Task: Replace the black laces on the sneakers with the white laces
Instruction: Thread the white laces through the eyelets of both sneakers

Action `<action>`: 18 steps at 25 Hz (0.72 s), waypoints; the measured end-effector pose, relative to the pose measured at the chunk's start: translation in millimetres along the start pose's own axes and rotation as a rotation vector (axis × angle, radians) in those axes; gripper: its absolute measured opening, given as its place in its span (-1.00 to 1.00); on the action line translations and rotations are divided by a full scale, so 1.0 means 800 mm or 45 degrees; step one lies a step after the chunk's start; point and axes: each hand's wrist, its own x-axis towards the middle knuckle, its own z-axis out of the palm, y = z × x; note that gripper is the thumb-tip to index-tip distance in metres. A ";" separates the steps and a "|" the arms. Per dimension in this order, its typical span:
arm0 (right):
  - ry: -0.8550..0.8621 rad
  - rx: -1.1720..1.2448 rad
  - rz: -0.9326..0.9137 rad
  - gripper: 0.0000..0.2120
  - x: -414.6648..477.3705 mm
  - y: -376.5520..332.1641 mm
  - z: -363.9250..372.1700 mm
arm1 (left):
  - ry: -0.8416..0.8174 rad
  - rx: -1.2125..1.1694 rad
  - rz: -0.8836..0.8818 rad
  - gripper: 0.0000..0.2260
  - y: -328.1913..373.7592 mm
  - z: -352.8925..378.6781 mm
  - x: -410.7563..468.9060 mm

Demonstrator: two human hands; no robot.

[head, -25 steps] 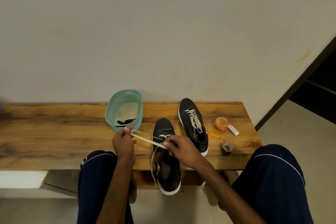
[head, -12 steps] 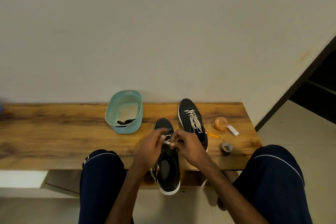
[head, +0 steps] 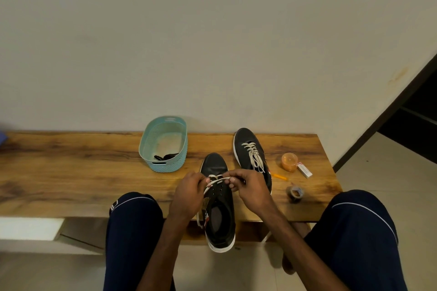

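White, flat and soft, the lace (head: pixel 218 180) is stretched across the eyelets of the near sneaker (head: pixel 220 205), which lies on the desk (head: pixel 71 172) with its heel overhanging the front edge. The lace is pinched on either side by the left hand (head: pixel 189 194) and the right hand (head: pixel 251 190), the fingers (head: pixel 233 181) of both curled round it. It is judged light and limp, too floppy to be pushed through a hole from far back, so it is best taken close behind its tip. The sneaker may be dragged if the lace is pulled hard. The lace tips are hidden inside the fingers, so the eyelet being threaded cannot be made out. In the teal basket (head: pixel 151 142) the black laces (head: pixel 165 156) are only partly seen.
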 end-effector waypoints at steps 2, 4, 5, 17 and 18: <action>-0.004 -0.048 -0.067 -0.82 -0.001 -0.004 0.002 | -0.061 -0.204 0.043 -0.81 0.004 0.004 -0.001; -0.004 -0.193 -0.159 -0.87 -0.001 -0.003 0.009 | -0.169 -0.388 0.058 -0.79 0.007 0.009 -0.004; 0.000 -0.292 -0.193 -0.87 -0.001 -0.001 0.012 | -0.211 -0.435 0.039 -0.81 0.009 0.009 -0.004; -0.365 -0.901 0.110 -0.27 0.000 0.020 0.046 | 0.158 -0.456 -0.250 -0.88 -0.004 0.015 0.007; -0.346 -0.910 0.091 -0.30 0.000 0.019 0.049 | 0.175 -0.433 -0.234 -0.89 -0.004 0.016 0.008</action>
